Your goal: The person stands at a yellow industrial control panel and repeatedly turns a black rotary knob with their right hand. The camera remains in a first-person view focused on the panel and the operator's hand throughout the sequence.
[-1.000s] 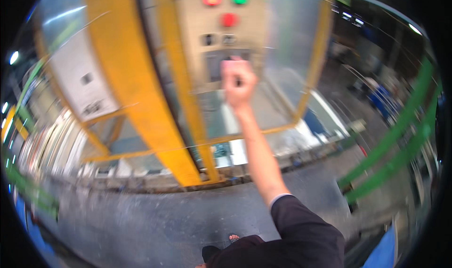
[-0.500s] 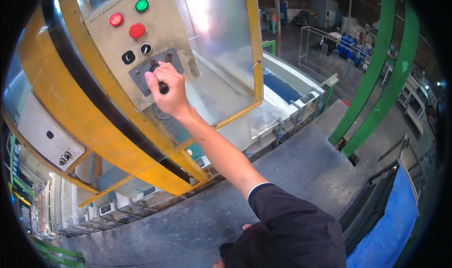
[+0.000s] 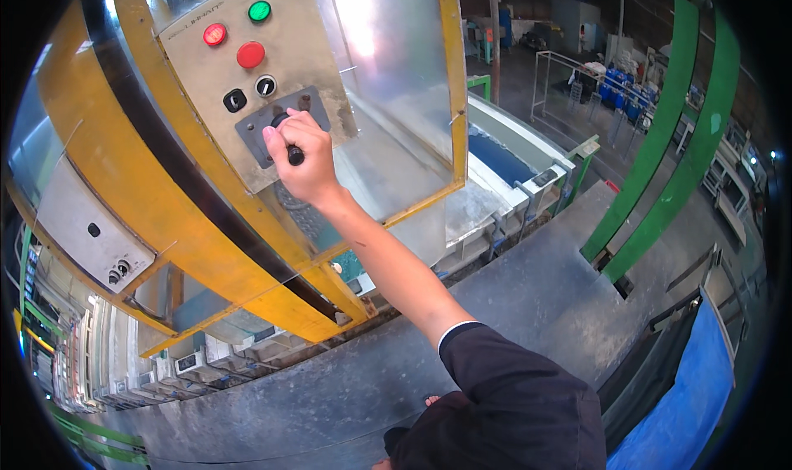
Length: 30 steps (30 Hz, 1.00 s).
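Observation:
My right hand [image 3: 304, 155] is closed around a black-handled control lever [image 3: 295, 155], whose rounded end pokes out below my fingers. The lever comes out of a dark grey plate [image 3: 250, 144] at the bottom of a beige control panel [image 3: 194, 74]. On the panel above are a green button [image 3: 260, 10], a red lit button [image 3: 214, 34] and a larger red push button [image 3: 250, 55]. Two black rotary switches, a left one [image 3: 235, 100] and a right one [image 3: 265, 86], sit just above the plate. My left hand does not show.
A yellow machine frame [image 3: 206, 243] surrounds the panel, with a second grey panel [image 3: 91, 231] on its left. Tanks of blue liquid [image 3: 499, 156] lie beyond. Green posts [image 3: 660, 165] rise at right, near a blue sheet [image 3: 685, 396]. A grey walkway [image 3: 511, 305] runs below.
The panel and machine appear shifted slightly right and down in the view. My right hand keeps its grip on the lever; any lever movement is too small to tell.

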Each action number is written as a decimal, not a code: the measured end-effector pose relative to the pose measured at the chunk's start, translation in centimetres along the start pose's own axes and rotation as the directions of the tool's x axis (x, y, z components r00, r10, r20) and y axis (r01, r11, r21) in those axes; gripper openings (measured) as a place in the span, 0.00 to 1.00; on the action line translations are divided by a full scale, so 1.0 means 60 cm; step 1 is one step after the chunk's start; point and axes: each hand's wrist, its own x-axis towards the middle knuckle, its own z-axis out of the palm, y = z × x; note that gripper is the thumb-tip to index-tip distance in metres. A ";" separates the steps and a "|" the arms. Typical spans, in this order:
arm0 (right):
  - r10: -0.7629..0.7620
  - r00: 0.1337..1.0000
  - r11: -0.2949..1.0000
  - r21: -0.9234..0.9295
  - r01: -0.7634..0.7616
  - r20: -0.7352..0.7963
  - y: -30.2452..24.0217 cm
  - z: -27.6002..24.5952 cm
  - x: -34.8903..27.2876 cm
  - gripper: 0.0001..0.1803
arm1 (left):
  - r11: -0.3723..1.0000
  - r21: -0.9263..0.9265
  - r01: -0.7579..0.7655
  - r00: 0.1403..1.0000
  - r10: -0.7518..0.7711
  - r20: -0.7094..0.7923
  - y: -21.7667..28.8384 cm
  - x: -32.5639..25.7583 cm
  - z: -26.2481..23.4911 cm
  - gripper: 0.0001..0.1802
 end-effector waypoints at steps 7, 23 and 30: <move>0.000 1.000 1.000 0.000 0.000 -0.012 -0.002 0.003 0.001 0.15 | 0.997 0.022 -0.070 0.997 0.071 -0.025 0.045 0.010 -0.007 0.16; 0.021 1.000 1.000 -0.013 -0.020 0.019 -0.001 0.003 -0.001 0.14 | 0.976 0.052 -0.211 0.975 0.214 -0.064 0.103 0.009 -0.022 0.13; 0.019 0.999 1.000 -0.019 -0.018 0.030 -0.003 0.001 0.002 0.14 | 0.961 0.070 -0.269 0.958 0.274 -0.081 0.125 0.016 -0.025 0.12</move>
